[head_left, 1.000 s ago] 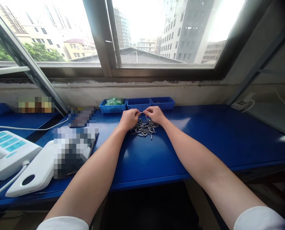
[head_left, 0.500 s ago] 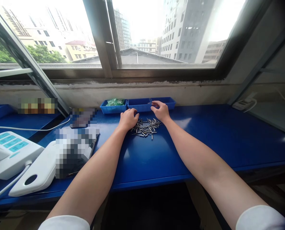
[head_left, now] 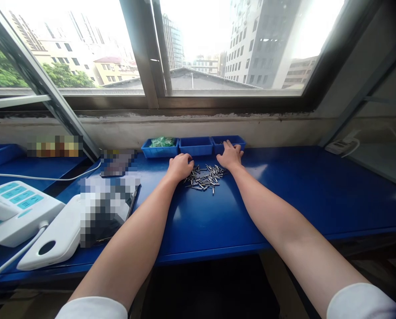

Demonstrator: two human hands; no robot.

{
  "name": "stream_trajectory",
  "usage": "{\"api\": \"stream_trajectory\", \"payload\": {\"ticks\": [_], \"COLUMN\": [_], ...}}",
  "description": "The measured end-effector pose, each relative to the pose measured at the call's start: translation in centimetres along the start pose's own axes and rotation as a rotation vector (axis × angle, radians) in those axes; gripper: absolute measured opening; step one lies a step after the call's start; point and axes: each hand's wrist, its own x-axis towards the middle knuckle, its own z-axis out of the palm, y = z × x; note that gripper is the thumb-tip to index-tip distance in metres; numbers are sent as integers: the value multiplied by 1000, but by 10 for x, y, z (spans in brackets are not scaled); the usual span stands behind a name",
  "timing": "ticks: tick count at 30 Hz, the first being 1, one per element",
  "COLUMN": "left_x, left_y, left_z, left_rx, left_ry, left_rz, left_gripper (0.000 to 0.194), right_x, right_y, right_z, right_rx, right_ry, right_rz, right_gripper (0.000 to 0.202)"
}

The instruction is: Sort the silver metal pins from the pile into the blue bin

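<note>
Several small metal pins (head_left: 206, 178) lie in a loose pile on the blue table (head_left: 204, 226). My left hand (head_left: 182, 167) rests at the pile's left edge, fingers curled; its fingertips are too small to show whether they hold a pin. Over the front edge of the right blue bin (head_left: 240, 142) is my right hand (head_left: 230, 155), with its fingers spread and nothing visible in them. The middle blue bin (head_left: 195, 146) stands beside it, and the left blue bin (head_left: 158, 152) holds green plastic bags (head_left: 162, 141).
At the left lie a white power strip (head_left: 21, 210), a white oblong device (head_left: 56, 235) and blurred items. A white cable (head_left: 51, 179) crosses the table's left side. Behind the bins runs the wall below the window. A socket block (head_left: 342, 145) sits at the far right.
My right hand has moved right, from above the middle bin to the right bin, and its fingers have opened; the thin pin between them no longer shows. My left hand has hardly moved.
</note>
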Motion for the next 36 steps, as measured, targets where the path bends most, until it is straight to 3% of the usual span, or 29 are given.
{"api": "stream_trajectory", "payload": {"ticks": [5, 9, 13, 16, 30, 36], "left_x": [0, 0, 1, -1, -5, -4], "left_y": [-1, -1, -1, 1, 5, 9], "left_z": [0, 0, 1, 1, 7, -1], "left_rx": [1, 9, 16, 11, -30, -105], "left_ry": [-13, -24, -59, -92, -109, 0], "left_rz": [7, 13, 19, 15, 27, 98], "left_gripper": [27, 28, 32, 35, 38, 30], "right_x": [-1, -4, -10, -14, -19, -16], "right_y": [-1, -11, -19, -20, -28, -28], "right_z": [2, -3, -5, -1, 6, 7], "right_rx": [21, 119, 201, 184, 134, 320], "right_ry": [37, 71, -209, -344, -297, -250], "right_rz": [-19, -181, -379, -421, -454, -415], "right_gripper": [60, 33, 22, 25, 18, 26]}}
